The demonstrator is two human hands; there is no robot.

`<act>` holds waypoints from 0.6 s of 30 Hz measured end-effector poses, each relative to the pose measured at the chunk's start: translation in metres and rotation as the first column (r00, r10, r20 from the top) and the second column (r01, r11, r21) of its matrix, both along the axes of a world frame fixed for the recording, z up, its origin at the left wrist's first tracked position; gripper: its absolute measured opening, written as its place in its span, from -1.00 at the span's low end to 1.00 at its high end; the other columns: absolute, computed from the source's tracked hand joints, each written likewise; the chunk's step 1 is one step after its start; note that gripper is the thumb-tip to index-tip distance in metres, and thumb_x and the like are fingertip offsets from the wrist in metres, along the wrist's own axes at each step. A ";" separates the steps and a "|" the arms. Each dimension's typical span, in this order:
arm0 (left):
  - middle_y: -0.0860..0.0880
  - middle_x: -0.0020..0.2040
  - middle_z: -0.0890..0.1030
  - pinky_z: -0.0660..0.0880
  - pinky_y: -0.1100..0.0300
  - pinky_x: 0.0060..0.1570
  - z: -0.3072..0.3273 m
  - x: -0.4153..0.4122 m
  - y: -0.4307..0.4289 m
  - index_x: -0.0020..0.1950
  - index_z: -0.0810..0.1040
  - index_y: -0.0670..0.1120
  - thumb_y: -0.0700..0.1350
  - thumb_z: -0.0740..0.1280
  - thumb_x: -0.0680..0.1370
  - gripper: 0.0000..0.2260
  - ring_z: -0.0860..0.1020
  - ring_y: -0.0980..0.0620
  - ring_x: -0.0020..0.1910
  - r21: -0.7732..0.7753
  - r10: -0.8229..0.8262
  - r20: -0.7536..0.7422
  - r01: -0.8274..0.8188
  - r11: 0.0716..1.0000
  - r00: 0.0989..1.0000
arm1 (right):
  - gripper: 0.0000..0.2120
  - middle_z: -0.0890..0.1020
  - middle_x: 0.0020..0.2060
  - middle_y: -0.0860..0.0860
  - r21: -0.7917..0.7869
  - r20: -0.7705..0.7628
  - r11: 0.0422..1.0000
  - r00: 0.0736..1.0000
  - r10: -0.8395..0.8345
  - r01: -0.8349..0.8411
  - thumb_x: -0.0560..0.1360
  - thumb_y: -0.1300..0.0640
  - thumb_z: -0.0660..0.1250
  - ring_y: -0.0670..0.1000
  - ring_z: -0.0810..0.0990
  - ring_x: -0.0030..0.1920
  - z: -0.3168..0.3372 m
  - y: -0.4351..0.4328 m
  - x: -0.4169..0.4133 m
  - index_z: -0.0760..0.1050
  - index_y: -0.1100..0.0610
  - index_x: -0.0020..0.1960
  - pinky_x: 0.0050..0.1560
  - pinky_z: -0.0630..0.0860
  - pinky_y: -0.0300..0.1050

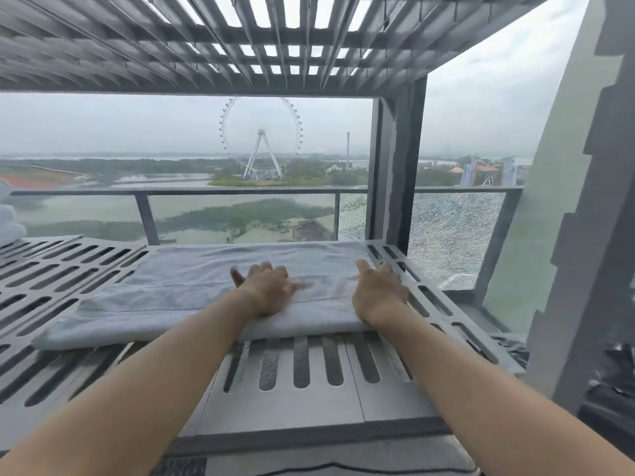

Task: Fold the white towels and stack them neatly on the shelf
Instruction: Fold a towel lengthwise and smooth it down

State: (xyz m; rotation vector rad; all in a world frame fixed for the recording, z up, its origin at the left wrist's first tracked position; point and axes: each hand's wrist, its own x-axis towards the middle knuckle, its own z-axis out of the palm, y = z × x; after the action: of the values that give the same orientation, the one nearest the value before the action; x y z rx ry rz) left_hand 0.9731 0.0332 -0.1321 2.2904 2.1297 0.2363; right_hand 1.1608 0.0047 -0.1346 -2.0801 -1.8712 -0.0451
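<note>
Your forearms [154,389] reach over the slotted grey shelf [302,400]. Your left hand [268,292] presses palm-down near the middle of the folded white towel [165,293], fingers spread; your right hand [379,297] lies flat, gripping nothing, on the towel's right end at the shelf's right side.

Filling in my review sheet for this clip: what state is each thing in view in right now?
shelf: slotted, level.
white towel: folded into a long band, lying flat on the shelf.
left hand: fingers spread, pressing the towel.
right hand: flat on the towel's right end.
towel stack: piled at the far left, mostly cut off.
glass railing panel: shattered, in its frame.
</note>
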 end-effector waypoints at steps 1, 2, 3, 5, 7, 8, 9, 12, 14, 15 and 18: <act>-0.12 0.33 0.35 -0.03 -0.30 0.32 0.000 0.001 0.001 0.27 0.36 -0.03 0.13 0.03 0.59 -0.64 0.26 -0.14 0.35 0.020 -0.015 0.014 0.015 1.000 1.000 | -0.53 0.27 0.31 0.24 0.021 -0.007 1.000 1.000 0.001 -0.001 0.49 0.23 0.10 0.21 0.43 0.18 0.001 -0.001 0.002 0.18 0.00 0.38 0.13 0.35 0.15; -0.11 0.31 0.35 0.01 -0.26 0.32 0.000 0.001 0.003 0.26 0.36 -0.03 0.11 0.03 0.59 -0.66 0.27 -0.13 0.34 0.054 -0.030 0.030 0.029 0.998 0.999 | -0.51 0.26 0.30 0.23 0.057 -0.014 0.998 1.000 0.005 -0.004 0.47 0.26 0.12 0.20 0.48 0.11 0.002 -0.002 0.004 0.18 0.00 0.37 0.12 0.34 0.15; -0.10 0.30 0.36 0.03 -0.23 0.30 -0.001 0.001 0.004 0.25 0.36 -0.02 0.10 0.03 0.60 -0.68 0.28 -0.12 0.33 0.094 -0.038 0.042 0.034 0.995 0.998 | -0.48 0.25 0.28 0.23 0.095 -0.022 0.995 1.000 0.007 -0.005 0.44 0.28 0.14 0.19 0.52 0.04 0.003 -0.003 0.006 0.17 0.01 0.36 0.10 0.34 0.15; -0.08 0.29 0.33 0.03 -0.21 0.25 -0.003 0.001 0.005 0.27 0.34 0.03 0.08 0.03 0.60 -0.70 0.26 -0.10 0.33 0.119 -0.031 0.062 0.023 0.993 0.998 | -0.44 0.25 0.25 0.21 0.121 -0.014 0.993 1.000 0.002 0.000 0.41 0.31 0.18 0.18 0.54 -0.03 0.005 -0.005 0.010 0.18 0.03 0.36 0.03 0.38 0.11; -0.06 0.34 0.29 0.04 -0.21 0.24 -0.007 0.002 0.005 0.31 0.33 0.10 0.07 0.01 0.61 -0.69 0.22 -0.09 0.35 0.048 -0.028 0.078 0.024 0.999 0.997 | -0.49 0.26 0.24 0.20 0.054 0.046 0.998 0.998 -0.033 0.031 0.41 0.28 0.20 0.18 0.51 0.04 0.006 -0.005 0.010 0.23 0.07 0.34 0.02 0.38 0.08; -0.04 0.37 0.27 0.05 -0.21 0.25 -0.008 0.002 0.005 0.33 0.33 0.13 0.08 0.01 0.61 -0.69 0.20 -0.08 0.38 0.028 -0.032 0.090 0.030 0.999 0.995 | -0.54 0.28 0.24 0.19 0.018 0.110 0.998 0.992 -0.059 0.057 0.42 0.25 0.21 0.18 0.47 0.10 0.007 -0.006 0.008 0.29 0.09 0.31 0.05 0.37 0.08; -0.02 0.39 0.27 0.06 -0.20 0.26 -0.010 0.002 0.004 0.34 0.33 0.14 0.07 0.04 0.61 -0.69 0.20 -0.07 0.40 0.047 -0.042 0.107 0.037 0.998 0.993 | -0.60 0.30 0.24 0.17 0.007 0.193 0.997 0.979 -0.073 0.073 0.43 0.21 0.21 0.17 0.41 0.16 0.008 -0.006 0.007 0.34 0.10 0.27 0.09 0.36 0.09; 0.03 0.37 0.37 0.16 -0.09 0.25 -0.009 0.002 0.001 0.29 0.40 0.12 0.04 0.15 0.59 -0.72 0.32 -0.03 0.35 0.253 -0.089 0.126 0.055 0.966 0.988 | -0.67 0.38 0.21 0.12 0.079 0.317 0.992 0.946 0.065 -0.095 0.46 0.18 0.18 0.15 0.36 0.21 0.010 0.003 -0.003 0.43 0.14 0.21 0.16 0.34 0.10; 0.01 0.33 0.45 0.23 0.05 0.25 -0.009 0.001 -0.001 0.26 0.46 0.06 -0.01 0.13 0.61 -0.74 0.41 -0.03 0.29 0.269 -0.164 0.157 0.117 0.956 0.974 | -0.65 0.40 0.26 0.11 0.055 0.166 0.934 0.926 0.340 -0.353 0.51 0.16 0.13 0.14 0.37 0.26 0.007 0.012 -0.018 0.40 0.14 0.27 0.23 0.33 0.06; -0.01 0.34 0.45 0.23 0.13 0.26 -0.009 -0.002 -0.002 0.28 0.46 0.02 -0.04 0.11 0.62 -0.72 0.41 -0.02 0.29 0.215 -0.216 0.182 0.175 0.961 0.959 | -0.63 0.38 0.31 0.11 0.007 0.051 0.882 0.881 0.470 -0.471 0.54 0.13 0.10 0.13 0.36 0.30 0.005 0.017 -0.027 0.37 0.11 0.33 0.30 0.30 0.03; 0.03 0.49 0.23 0.01 0.20 0.38 -0.012 -0.023 -0.007 0.47 0.25 -0.01 0.00 0.03 0.65 -0.62 0.19 0.07 0.45 -0.016 -0.288 0.161 0.294 0.956 0.944 | -0.54 0.18 0.48 0.02 -0.197 -0.043 0.763 0.783 0.621 -0.616 0.59 -0.10 -0.01 0.08 0.12 0.47 -0.005 0.033 -0.041 0.14 -0.05 0.47 0.46 0.02 0.11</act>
State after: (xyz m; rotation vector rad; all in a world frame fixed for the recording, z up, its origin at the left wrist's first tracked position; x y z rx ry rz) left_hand 0.9496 0.0265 -0.1441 2.4325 1.6812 0.3516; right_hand 1.1198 0.0379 -0.1396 -1.4550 -2.5763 0.2942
